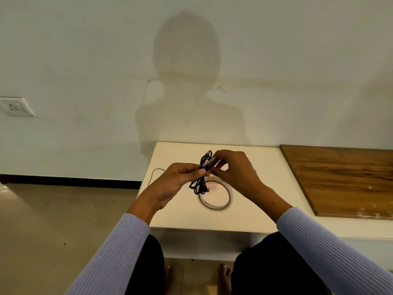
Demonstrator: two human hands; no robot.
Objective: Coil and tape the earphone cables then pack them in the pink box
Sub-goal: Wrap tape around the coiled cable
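A coiled black earphone cable [200, 184] hangs upright above the white table [251, 213]. My left hand [176, 179] pinches the bundle at its middle between thumb and fingers. My right hand [232, 169] pinches a strip of clear tape [209, 161] against the upper part of the coil. A roll of tape [215, 195] lies flat on the table just below the bundle. A bit of pink shows behind my right hand's fingers; I cannot tell what it is. Another thin black cable [153, 174] loops off the table's left edge.
A wooden board [344, 182] lies on the table to the right. A white wall stands right behind the table, with a socket [14, 107] at the far left. Tiled floor lies to the left, and my knees are under the table's near edge.
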